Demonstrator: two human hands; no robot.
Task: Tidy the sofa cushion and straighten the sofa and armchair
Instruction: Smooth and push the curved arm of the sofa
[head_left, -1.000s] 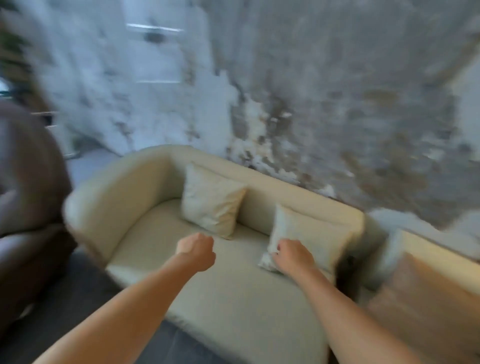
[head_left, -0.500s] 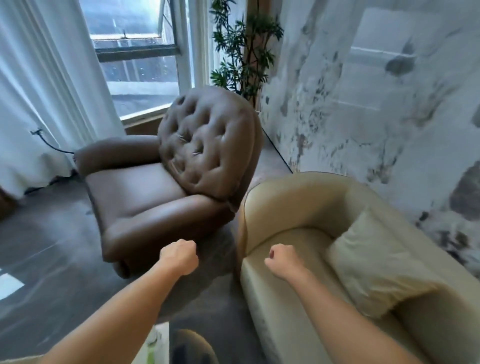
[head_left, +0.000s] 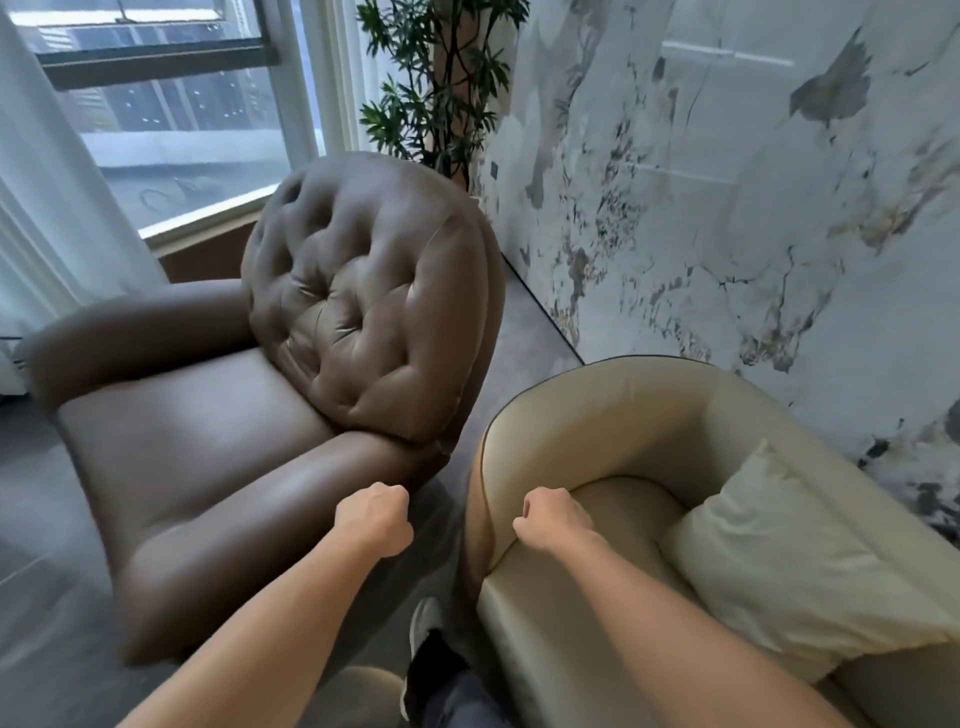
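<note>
A brown leather armchair with a round tufted back stands at the left, turned at an angle toward the window. The cream sofa fills the right, its curved arm nearest me. One cream cushion leans against the sofa's back at the right. My left hand is a closed fist hovering just off the armchair's near armrest, holding nothing. My right hand is also fisted, above the sofa's seat edge beside its arm, and holds nothing.
A narrow strip of dark floor separates armchair and sofa; my shoe stands in it. A potted plant stands in the corner behind the armchair. A marble-look wall runs behind the sofa. Window and white curtain lie left.
My view swung left from the sofa's cushions to the armchair. My right hand left the cushion it touched. Both fists now hover between armchair and sofa.
</note>
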